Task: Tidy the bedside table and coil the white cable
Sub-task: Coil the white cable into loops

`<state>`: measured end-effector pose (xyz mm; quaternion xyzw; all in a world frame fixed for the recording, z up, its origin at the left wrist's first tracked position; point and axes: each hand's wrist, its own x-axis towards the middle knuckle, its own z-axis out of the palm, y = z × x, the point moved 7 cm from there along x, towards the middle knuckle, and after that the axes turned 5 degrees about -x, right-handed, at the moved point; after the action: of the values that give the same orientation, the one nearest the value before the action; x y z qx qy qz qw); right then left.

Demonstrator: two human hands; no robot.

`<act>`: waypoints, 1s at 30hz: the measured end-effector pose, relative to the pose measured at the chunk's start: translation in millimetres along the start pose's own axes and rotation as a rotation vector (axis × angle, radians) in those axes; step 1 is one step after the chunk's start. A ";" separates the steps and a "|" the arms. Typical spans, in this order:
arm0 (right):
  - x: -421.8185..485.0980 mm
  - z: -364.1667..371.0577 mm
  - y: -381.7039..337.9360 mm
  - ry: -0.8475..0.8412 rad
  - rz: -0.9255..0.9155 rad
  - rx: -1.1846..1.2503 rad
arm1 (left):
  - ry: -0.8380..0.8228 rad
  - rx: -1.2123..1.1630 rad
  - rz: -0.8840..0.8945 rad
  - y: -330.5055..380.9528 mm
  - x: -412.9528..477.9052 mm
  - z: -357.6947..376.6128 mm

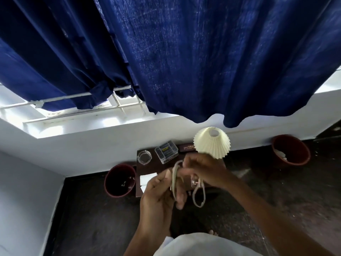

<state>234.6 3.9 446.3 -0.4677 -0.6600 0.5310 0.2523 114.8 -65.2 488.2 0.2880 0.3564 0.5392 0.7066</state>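
The white cable (199, 196) is held in front of me above the dark brown bedside table (145, 169). Several turns of it wrap around the fingers of my left hand (160, 196), and a loose loop hangs down to the right. My right hand (204, 172) pinches the cable just above the left fingers, near a small metal plug end (194, 182). On the table stand a cream pleated lamp shade (212, 145), a clear plastic box (166, 152) with dark contents, a glass dish (144, 157) and a white paper (147, 179).
A dark flat case (186, 147) lies at the table's back by the white wall. One red-brown bucket (120, 180) stands left of the table, another (291, 152) at the far right. Blue curtains (184, 61) hang overhead. The floor is dark.
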 end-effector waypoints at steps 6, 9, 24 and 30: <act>-43.9 86.9 29.5 -0.141 -0.005 -0.381 | 0.163 0.347 0.246 25.2 34.4 -28.6; -50.6 71.8 -1.5 -0.081 -0.124 -0.542 | 0.173 0.677 0.308 14.8 53.4 -51.6; 15.2 35.2 37.2 0.066 0.201 0.192 | 0.107 -0.021 0.002 -12.3 24.3 -18.7; -41.8 92.9 25.9 -0.112 0.020 -0.453 | 0.283 0.402 0.244 8.5 47.1 -60.1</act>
<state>184.7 -76.3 400.2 -0.4889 -0.7706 0.3968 0.0985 68.9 -16.2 451.0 0.3853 0.5141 0.5737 0.5080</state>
